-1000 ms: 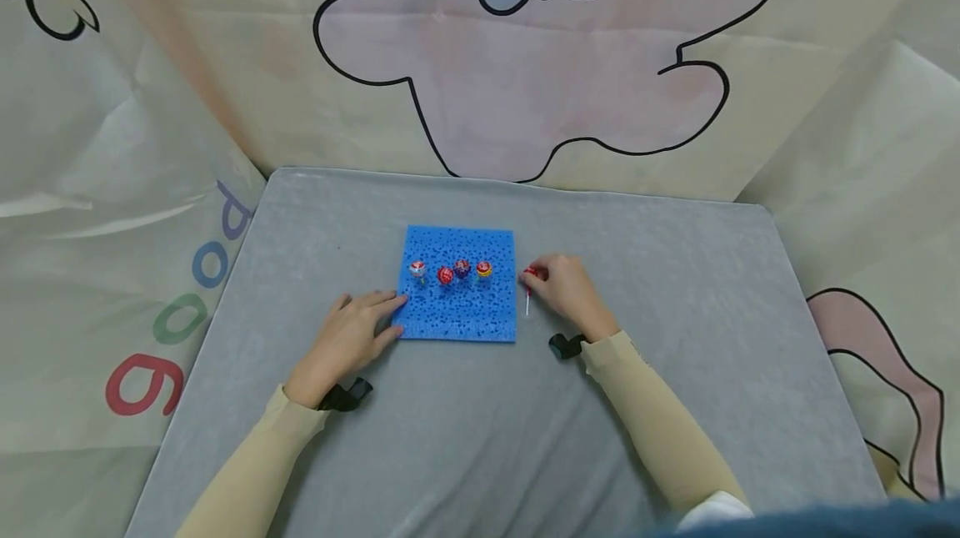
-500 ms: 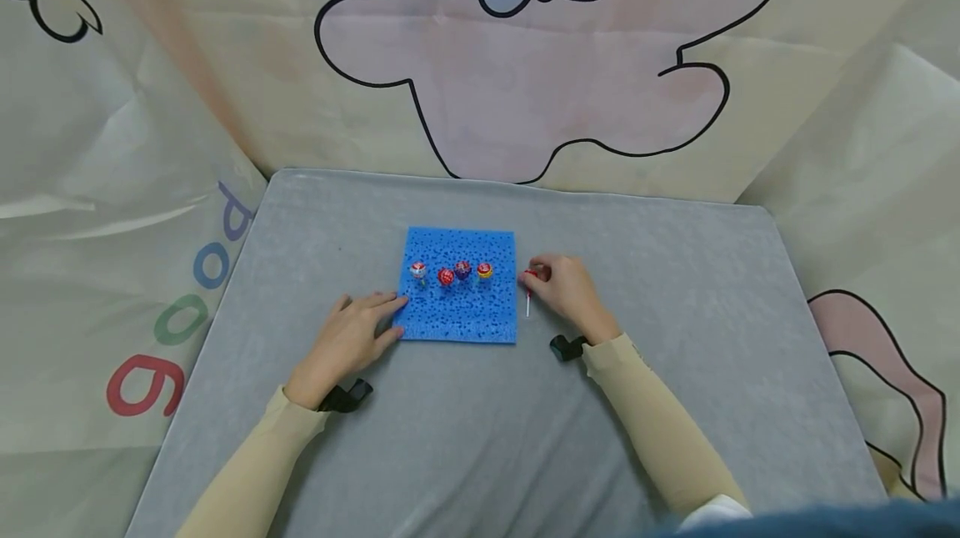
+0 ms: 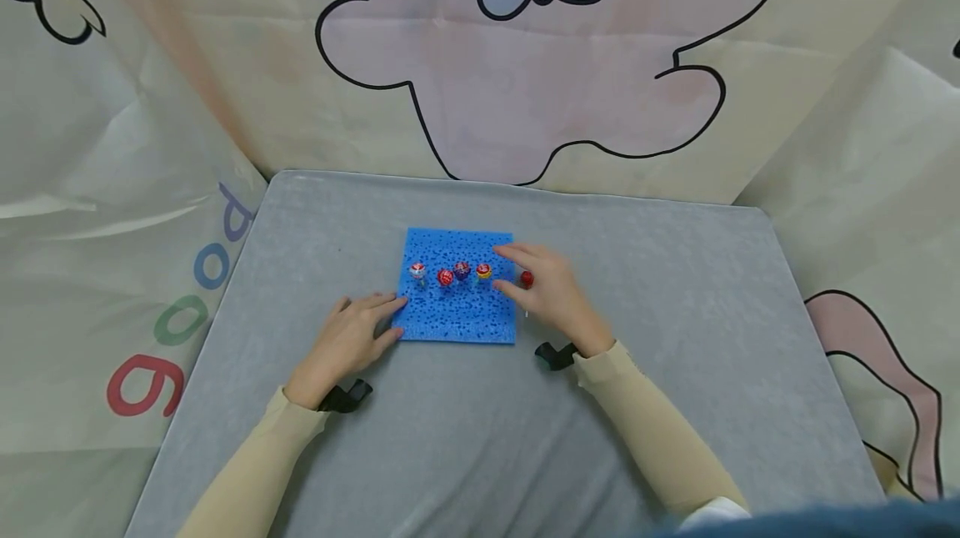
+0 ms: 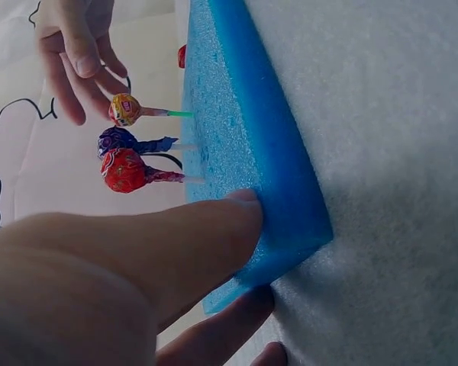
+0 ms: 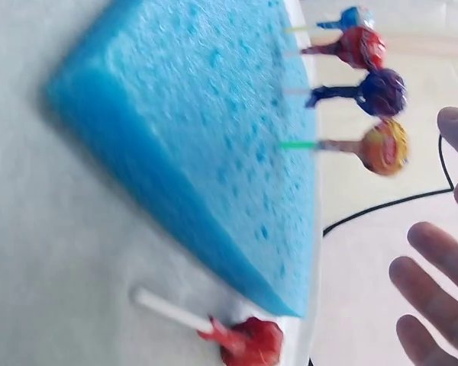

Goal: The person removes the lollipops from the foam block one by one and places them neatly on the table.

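A blue foam block (image 3: 457, 321) lies on the table with several wrapped lollipops standing upright in it. In a rough row are a blue-and-white lollipop (image 3: 417, 269), a red lollipop (image 3: 446, 277), a purple lollipop (image 3: 462, 269) and a yellow lollipop (image 3: 483, 270). My left hand (image 3: 348, 342) rests on the block's left edge, thumb on top in the left wrist view. Above the block's right edge, my right hand (image 3: 551, 292) holds nothing, its fingers spread near the yellow lollipop. A loose red lollipop (image 5: 252, 343) lies on the table beside the block, partly behind the right hand in the head view.
Grey cloth covers the table (image 3: 450, 438). A printed backdrop (image 3: 540, 87) rises behind the far edge, with hanging sheets at left and right. Black wrist straps sit on both wrists.
My right hand has let go of the loose red lollipop, spread its fingers and moved left over the block's right edge. The left hand has stayed in place.
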Tool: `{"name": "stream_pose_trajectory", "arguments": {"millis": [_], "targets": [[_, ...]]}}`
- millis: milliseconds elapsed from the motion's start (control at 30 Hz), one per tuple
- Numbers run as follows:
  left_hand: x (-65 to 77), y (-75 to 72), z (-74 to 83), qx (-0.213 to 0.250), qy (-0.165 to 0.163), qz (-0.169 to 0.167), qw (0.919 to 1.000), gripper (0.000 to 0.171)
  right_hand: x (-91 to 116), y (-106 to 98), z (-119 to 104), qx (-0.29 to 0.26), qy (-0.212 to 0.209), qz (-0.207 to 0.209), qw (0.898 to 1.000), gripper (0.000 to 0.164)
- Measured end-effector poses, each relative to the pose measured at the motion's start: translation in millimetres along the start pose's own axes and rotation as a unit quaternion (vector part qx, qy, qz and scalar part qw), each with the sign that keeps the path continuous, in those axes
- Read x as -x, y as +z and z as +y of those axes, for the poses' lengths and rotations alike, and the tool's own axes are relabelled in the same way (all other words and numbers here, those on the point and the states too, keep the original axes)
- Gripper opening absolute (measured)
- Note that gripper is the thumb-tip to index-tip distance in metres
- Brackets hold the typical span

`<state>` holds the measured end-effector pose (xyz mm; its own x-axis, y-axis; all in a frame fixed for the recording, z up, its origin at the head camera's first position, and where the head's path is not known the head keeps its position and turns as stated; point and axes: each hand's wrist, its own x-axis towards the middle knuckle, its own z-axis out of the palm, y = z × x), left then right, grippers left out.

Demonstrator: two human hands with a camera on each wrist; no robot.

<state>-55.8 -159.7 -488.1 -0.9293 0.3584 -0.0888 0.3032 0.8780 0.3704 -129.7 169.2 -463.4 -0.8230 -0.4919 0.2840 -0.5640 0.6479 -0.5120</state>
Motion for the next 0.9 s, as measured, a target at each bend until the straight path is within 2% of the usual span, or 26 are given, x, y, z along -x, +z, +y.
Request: {"name": "stream_pose_trajectory", "arguments": {"millis": [267,567,900], "targets": [[0.1,-0.2,-0.2,-0.004,0.001,0.000,1.0000,0.056,-1.3,17.5,-3.3,-0.029,-0.009,-0.023,0.999,0.050],[1.2,0.3,-0.2,0.004,-0.001,0.000,1.0000,0.056,-2.5,28.7,-1.8,-0.033,-0.013,-0.012,0.999,0.042],[2.6,0.8,1.7,0.012,0.008,0.020,0.9997,0.055,-1.6,30.4,-1.1,-0.028,-0.020,0.005,0.999,0.037]]}}
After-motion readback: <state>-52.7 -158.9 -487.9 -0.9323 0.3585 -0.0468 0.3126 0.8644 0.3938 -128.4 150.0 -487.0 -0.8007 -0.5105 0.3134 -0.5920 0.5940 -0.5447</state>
